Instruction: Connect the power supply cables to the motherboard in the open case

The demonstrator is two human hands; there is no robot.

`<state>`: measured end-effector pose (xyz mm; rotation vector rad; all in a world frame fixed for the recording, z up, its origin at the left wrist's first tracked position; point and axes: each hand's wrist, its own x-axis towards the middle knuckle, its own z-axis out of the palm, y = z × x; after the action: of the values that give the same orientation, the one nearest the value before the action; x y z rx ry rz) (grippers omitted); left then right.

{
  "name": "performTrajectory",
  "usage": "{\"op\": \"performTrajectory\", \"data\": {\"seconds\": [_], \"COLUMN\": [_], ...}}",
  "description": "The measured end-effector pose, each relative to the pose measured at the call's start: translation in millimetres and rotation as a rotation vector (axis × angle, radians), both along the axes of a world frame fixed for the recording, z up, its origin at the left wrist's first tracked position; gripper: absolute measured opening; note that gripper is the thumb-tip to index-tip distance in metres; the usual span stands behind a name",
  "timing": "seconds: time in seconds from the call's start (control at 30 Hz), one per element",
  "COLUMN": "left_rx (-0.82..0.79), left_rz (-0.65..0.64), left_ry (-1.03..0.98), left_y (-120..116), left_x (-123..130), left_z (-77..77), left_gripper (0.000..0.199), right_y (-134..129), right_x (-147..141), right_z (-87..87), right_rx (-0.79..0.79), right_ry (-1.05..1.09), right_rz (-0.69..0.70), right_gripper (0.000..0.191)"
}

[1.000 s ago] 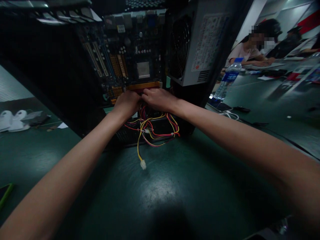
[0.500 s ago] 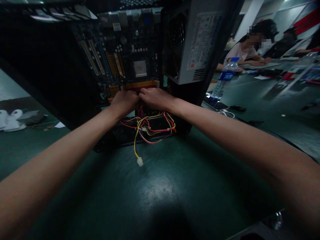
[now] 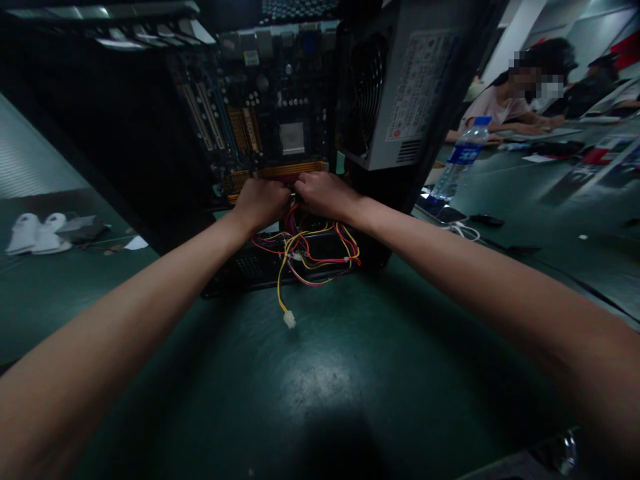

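An opened black computer case (image 3: 170, 227) stands before me, its motherboard (image 3: 270, 87) facing me. My left hand (image 3: 263, 202) is closed at the board's lower edge, just under the yellow and red memory slots (image 3: 300, 169). Close beside it, my right hand (image 3: 327, 195) is also closed at that edge, knuckles toward me. Whatever the fingers pinch is hidden behind the hands. Below them hangs a bundle of red, yellow and black power cables (image 3: 320, 257). One white plug (image 3: 289, 319) dangles on yellow wires over the table.
The grey power supply (image 3: 425, 93) is mounted at the case's upper right. A water bottle (image 3: 460, 160) stands on the green table (image 3: 320, 387) to the right, near a white cable (image 3: 465, 231). White objects (image 3: 40, 233) lie at left. Another person (image 3: 520, 107) sits beyond.
My view has turned slightly left, so everything sits further right in the picture. A small gap now shows between my two hands, which stay at the same board edge.
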<state>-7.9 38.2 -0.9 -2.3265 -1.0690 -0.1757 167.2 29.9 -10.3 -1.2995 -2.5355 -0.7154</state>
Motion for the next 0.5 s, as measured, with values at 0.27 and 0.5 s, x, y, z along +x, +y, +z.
{"op": "performTrajectory", "data": {"seconds": [0.27,0.5], "left_rx": [0.077,0.151], "left_rz": [-0.083,-0.181], "left_ry": [0.006,0.027], "left_y": [7,19], "left_x": [-3,-4], "left_z": [-6.1,-8.6], "left_gripper": [0.037,0.032], "right_y": [1,5], "right_x": [1,2], "right_z": [-1.7,-3.1], "right_rx": [0.029,0.013], "right_ry": [-0.070,-0.012], "right_rz": [0.028,0.040], "right_gripper": [0.031,0.026]}}
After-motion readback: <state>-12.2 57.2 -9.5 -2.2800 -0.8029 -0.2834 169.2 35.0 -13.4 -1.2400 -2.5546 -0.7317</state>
